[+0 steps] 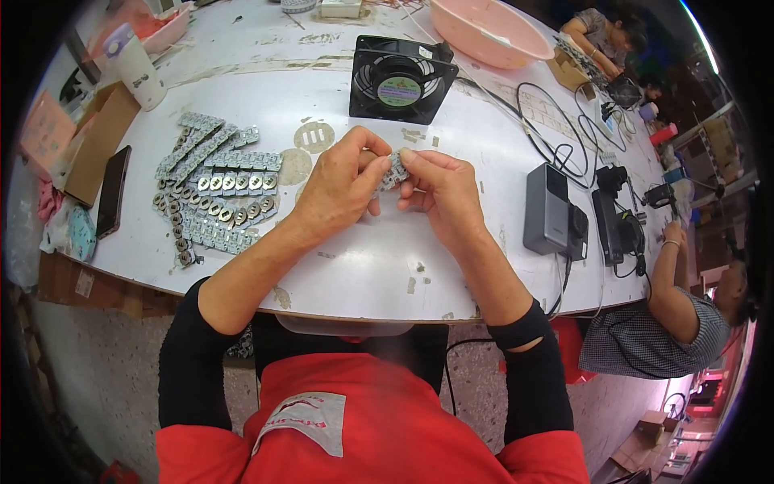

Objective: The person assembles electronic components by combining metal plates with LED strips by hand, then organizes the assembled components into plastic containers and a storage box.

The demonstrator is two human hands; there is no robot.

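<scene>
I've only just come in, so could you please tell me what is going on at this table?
A person holds small metal parts between the left hand and right hand, above the table. Metal strips lie spread to the left, a black fan stands beyond the hands, and a grey box is to the right.

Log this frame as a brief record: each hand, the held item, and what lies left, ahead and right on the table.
left hand: pinching the small metal piece
right hand: pinching the same piece
left: metal strips, grouped; dark phone farther left
ahead: black-framed fan; pink basin beyond
right: gray boxy device; dark cables
</scene>
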